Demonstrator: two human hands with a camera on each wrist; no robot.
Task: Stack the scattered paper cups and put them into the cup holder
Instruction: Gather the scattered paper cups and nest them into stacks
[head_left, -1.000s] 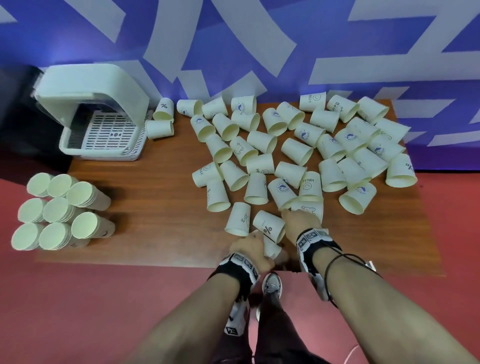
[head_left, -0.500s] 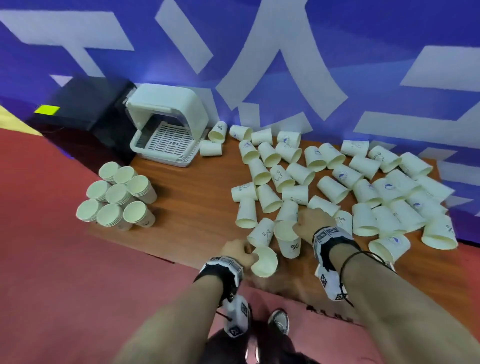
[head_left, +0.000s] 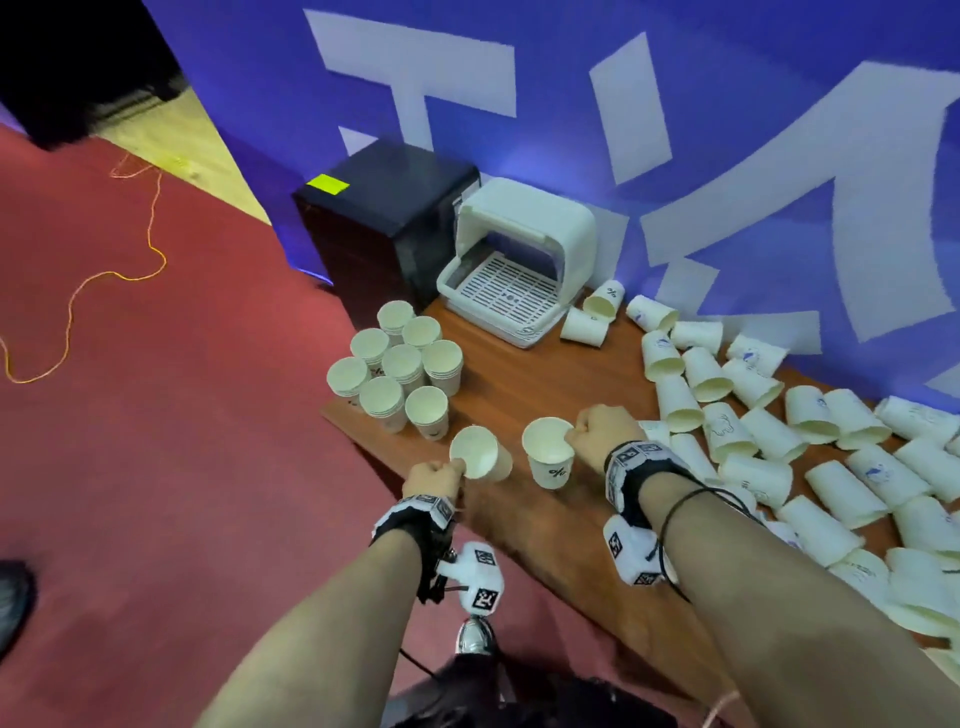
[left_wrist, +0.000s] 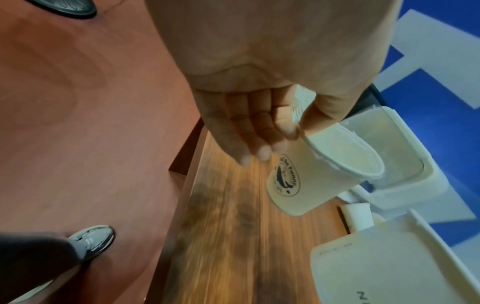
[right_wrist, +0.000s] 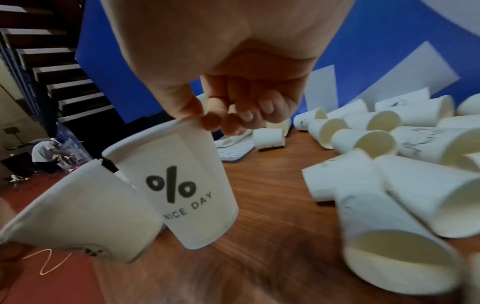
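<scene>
While my left hand (head_left: 434, 478) pinches a whale-logo cup's (head_left: 480, 453) rim, my right hand (head_left: 602, 436) pinches the percent-sign cup's (head_left: 549, 453) rim, both above the surface (head_left: 524, 384).

Event hall or stage area: printed blue backdrop (head_left: 727, 130), red carpet (head_left: 156, 415) (staircase (right_wrist: 52, 67) behind).

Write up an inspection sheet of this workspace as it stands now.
Surface: wooden table, bare in the middle.
Job's things: white cup holder at the far corner, nothing seen on its grid; eight upright cup stacks at the near-left corner; loose cups lying on their sides to the right.
Clutter: nothing seen beyond the cups.
Grippers: left hand pinches the rim of a logo cup; right hand pinches the rim of a percent-sign cup.
Cables: orange cord on the red floor; black cord at the right wrist.
Surroundings: blue and white wall, black cabinet.
</scene>
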